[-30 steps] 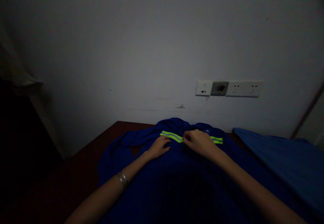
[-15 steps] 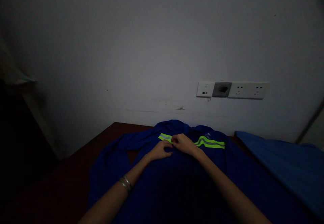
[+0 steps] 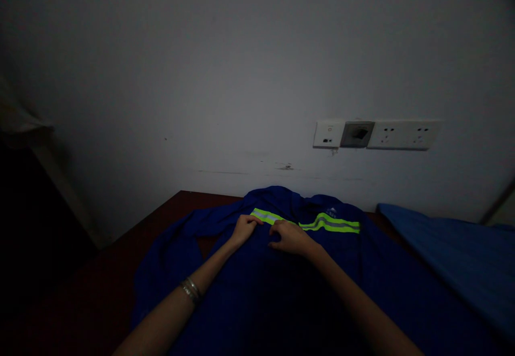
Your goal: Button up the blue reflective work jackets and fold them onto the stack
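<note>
A blue work jacket point(image 3: 249, 291) lies spread out, with a yellow-green and grey reflective strip point(image 3: 340, 225) across its chest. My left hand point(image 3: 244, 229) is at the left end of this strip, its fingers close together and pressed on the cloth; they appear to pinch the jacket there. A silver bracelet is on that wrist. Just to the right, my right hand point(image 3: 293, 238) hovers over or rests on the chest below the strip. Its fingers are curled, thumb and forefinger apart, with nothing visible between them. Dark shadow hides the jacket's lower front.
The jacket lies on a dark red-brown tabletop point(image 3: 100, 297) against a grey-white wall point(image 3: 181, 77). A lighter blue cloth point(image 3: 446, 254) lies at the right. Sockets and a switch point(image 3: 402, 135) are set in the wall above. The left side is very dark.
My right hand has moved left along the strip, uncovering its right part, then drawn slightly back from my left hand with thumb and forefinger parted. My left hand has shifted slightly to the strip's left end.
</note>
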### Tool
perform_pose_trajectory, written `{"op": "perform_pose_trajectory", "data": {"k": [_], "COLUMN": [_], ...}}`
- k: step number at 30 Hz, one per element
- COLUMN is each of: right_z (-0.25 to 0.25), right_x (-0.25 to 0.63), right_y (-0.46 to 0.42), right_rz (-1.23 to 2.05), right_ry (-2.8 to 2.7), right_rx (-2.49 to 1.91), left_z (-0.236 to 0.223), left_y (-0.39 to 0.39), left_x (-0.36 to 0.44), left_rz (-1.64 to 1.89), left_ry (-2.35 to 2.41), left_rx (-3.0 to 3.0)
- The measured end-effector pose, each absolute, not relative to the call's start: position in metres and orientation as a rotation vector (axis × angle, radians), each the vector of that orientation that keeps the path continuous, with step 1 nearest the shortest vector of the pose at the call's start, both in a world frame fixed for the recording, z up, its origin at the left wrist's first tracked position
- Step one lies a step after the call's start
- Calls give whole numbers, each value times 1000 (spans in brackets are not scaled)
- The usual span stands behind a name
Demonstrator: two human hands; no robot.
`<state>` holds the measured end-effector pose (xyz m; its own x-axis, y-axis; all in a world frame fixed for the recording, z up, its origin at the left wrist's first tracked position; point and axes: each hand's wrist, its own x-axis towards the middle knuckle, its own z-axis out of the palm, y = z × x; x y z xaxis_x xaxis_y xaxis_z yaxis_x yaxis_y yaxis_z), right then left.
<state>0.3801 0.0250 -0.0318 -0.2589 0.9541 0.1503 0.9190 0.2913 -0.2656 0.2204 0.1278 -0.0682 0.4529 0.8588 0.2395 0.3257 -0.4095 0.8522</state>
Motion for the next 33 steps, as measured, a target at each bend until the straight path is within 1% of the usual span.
{"op": "perform_pose_trajectory", "data": {"k": [10,15,18,23,25,30,33], "right_z": [-28,-27,-31,-43,-48,-52,-52], "right_x": [369,363,366,383,390,397,398], "right_y": [21,19,22,34,40,51,53], "right_rz": [-142,-190,-97,341,460,577,595], "right_ry": [-2503,-2547,-2445,-1984,-1781,-1428,-1348], "right_rx": [-1745,-1766,-1779,-1618,-1562,-1516,-1469], "left_z": [-75,-73,-69,-58,-52,-38,-36], "left_y": [132,129,126,122,121,115,109], "left_x": [216,213,212,210,209,207,212], "left_rz": [1151,1256,1324,1421,1455,1508,1352], "left_ry": [1108,1083,1077,988,958,893,841], "left_rx": [1700,1663,1685,1586,1526,1570,1807]}}
